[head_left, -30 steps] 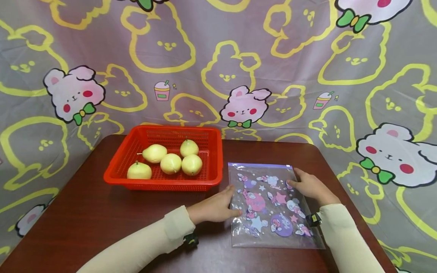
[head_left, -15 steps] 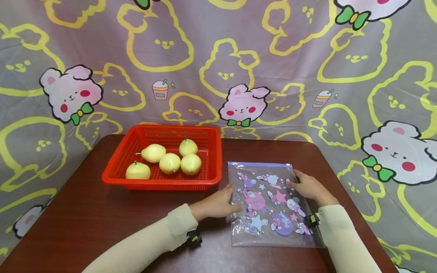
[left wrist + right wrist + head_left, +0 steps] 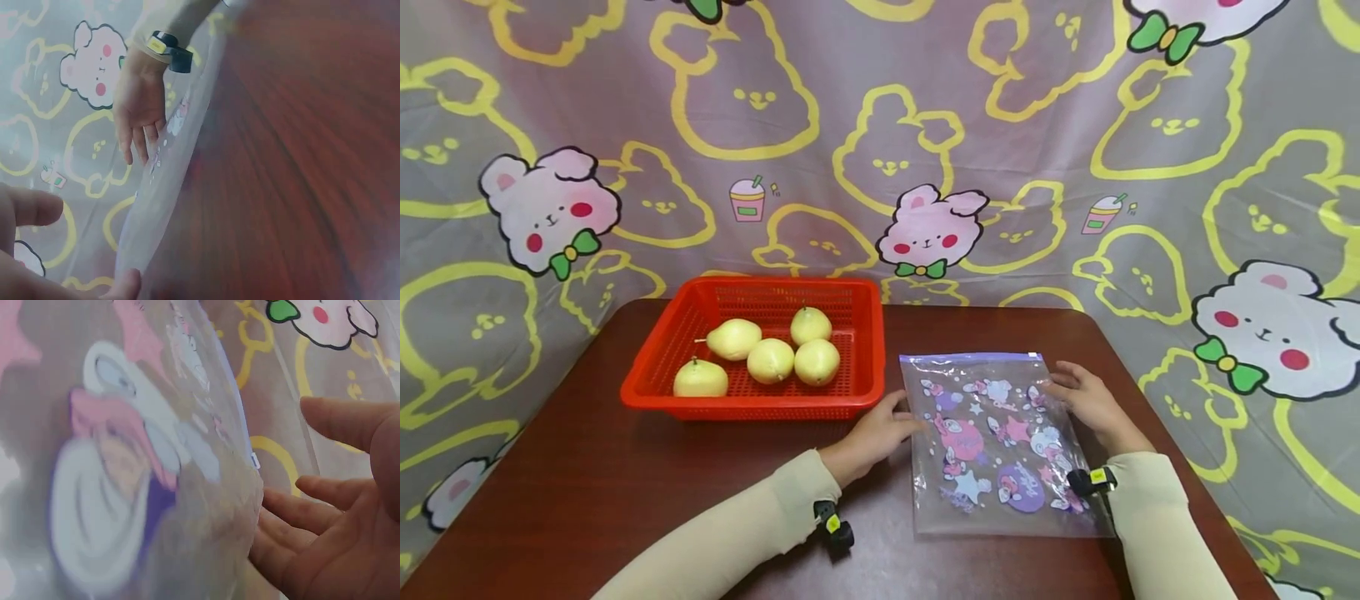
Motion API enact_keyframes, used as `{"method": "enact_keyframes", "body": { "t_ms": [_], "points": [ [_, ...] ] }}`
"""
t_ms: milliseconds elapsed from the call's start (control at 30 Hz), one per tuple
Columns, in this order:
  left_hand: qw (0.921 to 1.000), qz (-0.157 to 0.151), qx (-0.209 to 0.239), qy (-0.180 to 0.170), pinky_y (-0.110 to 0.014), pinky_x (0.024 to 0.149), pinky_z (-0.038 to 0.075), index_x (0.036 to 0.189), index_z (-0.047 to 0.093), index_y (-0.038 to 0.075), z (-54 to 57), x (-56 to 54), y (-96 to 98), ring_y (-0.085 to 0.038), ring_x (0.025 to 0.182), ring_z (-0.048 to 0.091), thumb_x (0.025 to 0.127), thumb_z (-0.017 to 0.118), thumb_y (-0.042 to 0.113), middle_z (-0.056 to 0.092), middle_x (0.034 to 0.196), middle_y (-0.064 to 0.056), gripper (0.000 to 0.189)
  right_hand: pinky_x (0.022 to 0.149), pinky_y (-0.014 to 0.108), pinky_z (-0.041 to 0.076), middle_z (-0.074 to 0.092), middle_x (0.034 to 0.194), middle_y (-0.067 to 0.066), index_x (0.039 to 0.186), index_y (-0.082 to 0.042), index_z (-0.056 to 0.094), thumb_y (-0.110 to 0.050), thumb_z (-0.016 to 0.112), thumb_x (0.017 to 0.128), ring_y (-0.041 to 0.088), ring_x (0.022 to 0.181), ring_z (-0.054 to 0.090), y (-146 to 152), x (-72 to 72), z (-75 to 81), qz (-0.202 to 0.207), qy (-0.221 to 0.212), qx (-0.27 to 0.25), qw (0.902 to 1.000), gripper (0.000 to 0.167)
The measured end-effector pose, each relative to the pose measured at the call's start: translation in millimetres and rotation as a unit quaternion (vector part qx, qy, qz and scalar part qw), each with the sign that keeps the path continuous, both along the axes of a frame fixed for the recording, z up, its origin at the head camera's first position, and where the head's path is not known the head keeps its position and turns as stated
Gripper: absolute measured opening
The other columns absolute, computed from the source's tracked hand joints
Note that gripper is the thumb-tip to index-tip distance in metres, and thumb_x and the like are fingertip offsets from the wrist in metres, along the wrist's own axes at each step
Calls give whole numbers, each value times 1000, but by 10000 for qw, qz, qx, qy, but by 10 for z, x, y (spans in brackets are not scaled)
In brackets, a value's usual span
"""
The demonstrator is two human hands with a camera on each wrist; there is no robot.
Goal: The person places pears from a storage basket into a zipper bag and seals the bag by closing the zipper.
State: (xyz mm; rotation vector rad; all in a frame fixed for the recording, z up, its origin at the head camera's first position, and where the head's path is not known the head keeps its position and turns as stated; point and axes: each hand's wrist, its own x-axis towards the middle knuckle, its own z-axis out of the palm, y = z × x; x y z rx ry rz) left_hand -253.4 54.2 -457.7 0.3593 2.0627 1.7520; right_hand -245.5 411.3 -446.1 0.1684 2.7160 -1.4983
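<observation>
A clear zip bag [image 3: 1000,442] printed with pink and purple cartoon figures lies flat on the table, its purple zip strip along the far edge and a white slider at the far right corner. My left hand [image 3: 874,435] is at the bag's left side, fingers loosely extended, thumb over the edge. In the left wrist view one fingertip [image 3: 130,282] overlaps the bag's edge. My right hand [image 3: 1090,406] stays by the upper right side. The right wrist view shows its fingers spread, with some fingertips hidden behind the bag's edge and the thumb [image 3: 340,422] apart from it.
A red plastic basket [image 3: 752,402] holding several yellow pears [image 3: 771,361] stands left of the bag at the back of the brown table [image 3: 587,500]. A patterned cloth [image 3: 820,108] hangs behind and along both sides. Each wrist wears a black strap camera [image 3: 835,525].
My left hand has drawn slightly back and its thumb has moved up along the bag's edge. My right hand's fingers have loosened and shifted a little right. The bag stays nearly in place.
</observation>
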Motion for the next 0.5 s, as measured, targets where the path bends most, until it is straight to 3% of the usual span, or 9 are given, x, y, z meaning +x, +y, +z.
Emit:
{"method": "enact_keyframes", "body": {
  "t_ms": [167, 267, 367, 500],
  "points": [
    [9938, 54, 921, -617, -47, 96, 45, 148, 15, -12, -23, 7, 52, -35, 113, 57, 89, 63, 4, 33, 145, -33, 78, 94, 47, 45, 35, 144, 34, 150, 8, 15, -22, 61, 97, 43, 124, 45, 53, 46, -38, -317, -175, -198, 9991, 76],
    [9872, -24, 1353, -840, -43, 89, 50, 146, 9, -16, -42, -2, 87, -29, 99, 62, 88, 61, -1, 44, 136, -35, 79, 90, 41, 48, 41, 140, 34, 149, 9, 16, -21, 61, 97, 41, 119, 51, 76, 70, -39, -403, -219, -221, 9987, 75],
    [9838, -143, 1514, -945, -37, 80, 53, 144, 21, -15, -62, -23, 117, -20, 83, 63, 90, 59, 0, 59, 117, -27, 68, 92, 46, 47, 47, 135, 33, 148, 10, 22, -26, 61, 97, 40, 116, 54, 87, 88, -8, -431, -218, -96, 9988, 73],
    [9826, -314, 1500, -1053, -32, 71, 53, 130, 44, -12, -61, -46, 148, -16, 73, 61, 92, 59, 4, 65, 93, -14, 45, 93, 50, 45, 48, 135, 29, 146, 7, 32, -35, 62, 96, 38, 115, 53, 99, 111, 70, -563, -194, 5, 9982, 72]
  ]
}}
